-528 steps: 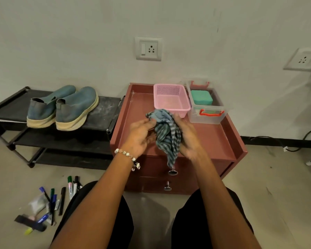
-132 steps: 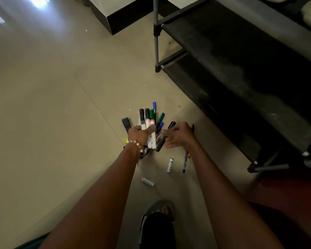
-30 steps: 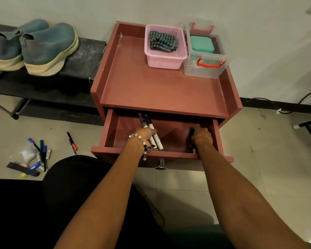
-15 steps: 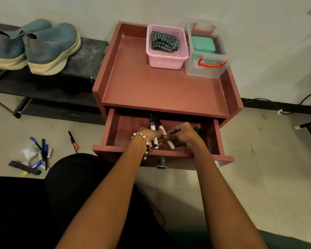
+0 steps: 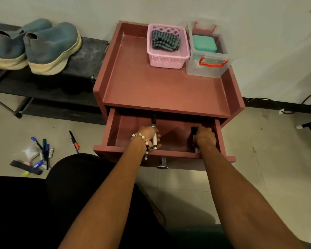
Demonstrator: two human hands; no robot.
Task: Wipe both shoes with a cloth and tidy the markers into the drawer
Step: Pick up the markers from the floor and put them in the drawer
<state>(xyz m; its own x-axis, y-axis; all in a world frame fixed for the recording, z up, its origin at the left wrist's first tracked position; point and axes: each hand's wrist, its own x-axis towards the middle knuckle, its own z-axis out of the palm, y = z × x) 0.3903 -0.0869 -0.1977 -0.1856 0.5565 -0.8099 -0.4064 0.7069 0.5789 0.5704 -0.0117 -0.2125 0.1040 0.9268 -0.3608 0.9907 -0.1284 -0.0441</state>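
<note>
1. Markers still loose on the floor (image 5: 41, 155) lie at the near left, well apart from the cabinet, with one more pen (image 5: 74, 141) lying alone between them and the drawer; the left hand is the nearer one for them.
2. Left hand (image 5: 148, 136) is inside the open drawer (image 5: 113, 130), fingers curled round a white-barrelled marker (image 5: 154, 135) whose long axis runs near to far, black cap pointing to the back.
3. Right hand (image 5: 204, 137) is at the drawer's right end, closed over a dark, green-capped marker (image 5: 194, 131), also lying near to far.
4. Both held markers are already over the drawer floor, so I judge letting go is all that remains for them.
5. Farther back, the cloth (image 5: 164, 41) sits in the pink basket (image 5: 167, 61); the shoes (image 5: 43, 45) stand on the rack at far left.
</note>
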